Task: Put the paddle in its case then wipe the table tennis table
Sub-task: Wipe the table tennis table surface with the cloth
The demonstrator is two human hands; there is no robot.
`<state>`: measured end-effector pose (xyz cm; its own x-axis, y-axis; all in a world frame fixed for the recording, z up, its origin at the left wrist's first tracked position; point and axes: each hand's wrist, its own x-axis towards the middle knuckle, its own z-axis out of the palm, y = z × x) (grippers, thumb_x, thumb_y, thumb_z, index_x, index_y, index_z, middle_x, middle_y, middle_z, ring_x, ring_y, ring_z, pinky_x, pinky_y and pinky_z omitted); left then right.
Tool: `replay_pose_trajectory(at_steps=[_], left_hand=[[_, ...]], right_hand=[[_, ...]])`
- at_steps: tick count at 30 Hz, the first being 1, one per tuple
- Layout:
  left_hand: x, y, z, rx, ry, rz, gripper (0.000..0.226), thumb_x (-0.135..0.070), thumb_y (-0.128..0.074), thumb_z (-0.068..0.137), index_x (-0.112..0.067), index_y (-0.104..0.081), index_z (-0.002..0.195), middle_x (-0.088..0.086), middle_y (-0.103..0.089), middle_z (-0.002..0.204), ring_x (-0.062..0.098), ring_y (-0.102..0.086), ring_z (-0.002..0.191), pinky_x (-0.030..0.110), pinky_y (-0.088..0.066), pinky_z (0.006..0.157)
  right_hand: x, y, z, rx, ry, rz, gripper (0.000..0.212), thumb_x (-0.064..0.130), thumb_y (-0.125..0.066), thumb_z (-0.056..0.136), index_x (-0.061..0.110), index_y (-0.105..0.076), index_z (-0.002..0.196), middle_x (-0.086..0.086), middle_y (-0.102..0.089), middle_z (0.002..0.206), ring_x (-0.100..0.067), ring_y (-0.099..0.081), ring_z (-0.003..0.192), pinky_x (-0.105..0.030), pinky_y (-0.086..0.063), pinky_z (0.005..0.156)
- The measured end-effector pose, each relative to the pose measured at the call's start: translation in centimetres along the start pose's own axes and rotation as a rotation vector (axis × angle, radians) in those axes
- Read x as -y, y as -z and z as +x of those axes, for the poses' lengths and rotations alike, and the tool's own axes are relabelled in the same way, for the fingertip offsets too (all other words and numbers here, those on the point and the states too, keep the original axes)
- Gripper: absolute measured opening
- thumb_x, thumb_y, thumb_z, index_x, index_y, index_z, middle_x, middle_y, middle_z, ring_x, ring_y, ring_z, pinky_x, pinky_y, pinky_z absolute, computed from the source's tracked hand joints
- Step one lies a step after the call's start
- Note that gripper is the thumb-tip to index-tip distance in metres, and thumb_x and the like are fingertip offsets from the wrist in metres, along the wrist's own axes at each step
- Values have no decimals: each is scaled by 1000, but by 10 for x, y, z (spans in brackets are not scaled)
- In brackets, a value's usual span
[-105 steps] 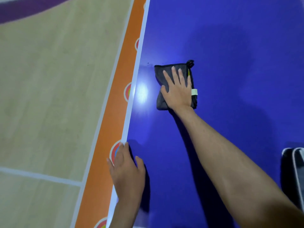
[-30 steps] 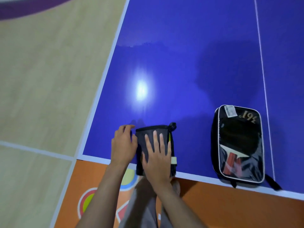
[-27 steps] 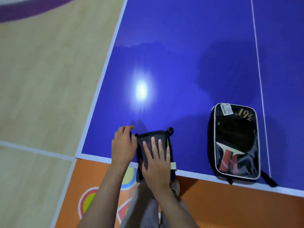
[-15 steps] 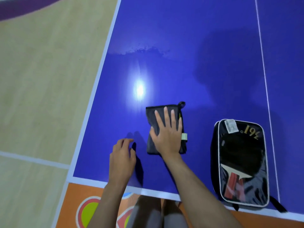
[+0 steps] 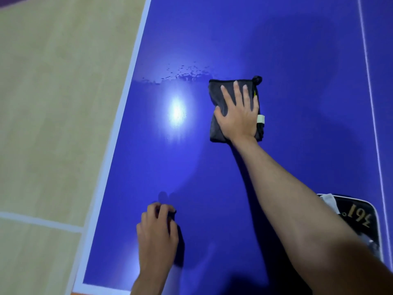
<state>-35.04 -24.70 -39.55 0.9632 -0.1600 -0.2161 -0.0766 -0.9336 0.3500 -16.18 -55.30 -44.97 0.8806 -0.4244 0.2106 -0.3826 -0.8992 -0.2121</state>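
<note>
From the head camera, the only view there is: the paddle case [image 5: 359, 220] lies at about four o'clock near the table's near edge, half cut off by the frame and partly behind the right forearm. I can't see the paddle through it here, so whether that first step is done I can only guess; it looks likely, since wiping is under way.

The right hand [image 5: 238, 116] lies flat on the folded dark cloth [image 5: 217, 90], fingers straight and spread, pressing it onto the blue table [image 5: 297, 60] rather than gripping it. The cloth sits at about one o'clock from the middle of the view. Its long axis runs away from the person, towards twelve, with its little hanging loop at the far right corner.

A band of droplets [image 5: 182, 73] sits at eleven o'clock, just left of the cloth's far edge, so that patch, to my eye, is yet to be wiped, and probably the table beyond it.

The left hand [image 5: 157, 233] rests on the table at seven o'clock, fingers loosely curled, holding nothing I can make out.
</note>
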Motion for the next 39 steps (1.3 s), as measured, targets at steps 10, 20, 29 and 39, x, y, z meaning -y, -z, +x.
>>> replay_pose_trajectory(at_steps=[10,20,29,39], left_hand=[[-2,0,-8,-23,-41,4,16,-12,-62,91,-19,-62,106,5,-53,114,32,-53,91,47,-50,67],[-27,3,-75,21,-46,-69,24,-17,-58,96,-16,-63,120,5,-52,130,30,-51,115,47,-49,86],[-62,-21,-153,100,-159,-121,26,-18,-56,98,-16,-60,124,4,-56,126,26,-53,112,44,-51,88],[-177,-54,-167,353,-146,-637,30,-10,-49,101,-17,-60,127,1,-62,123,12,-59,110,23,-45,86]], right_hand=[[-6,21,-85,-12,-6,6,58,44,-44,99,33,-46,156,-5,-37,167,-30,-32,155,-55,-21,126],[-6,81,-312,188,-73,-34,69,48,-40,104,33,-16,167,-3,-8,175,-27,-6,162,-55,-10,128],[-24,125,-411,351,-89,173,66,58,-30,108,30,-19,167,-3,-7,175,-25,-3,162,-53,-9,130],[-159,231,-376,97,-467,567,45,23,-50,107,22,-49,152,2,-38,164,-11,-20,157,-42,-28,126]])
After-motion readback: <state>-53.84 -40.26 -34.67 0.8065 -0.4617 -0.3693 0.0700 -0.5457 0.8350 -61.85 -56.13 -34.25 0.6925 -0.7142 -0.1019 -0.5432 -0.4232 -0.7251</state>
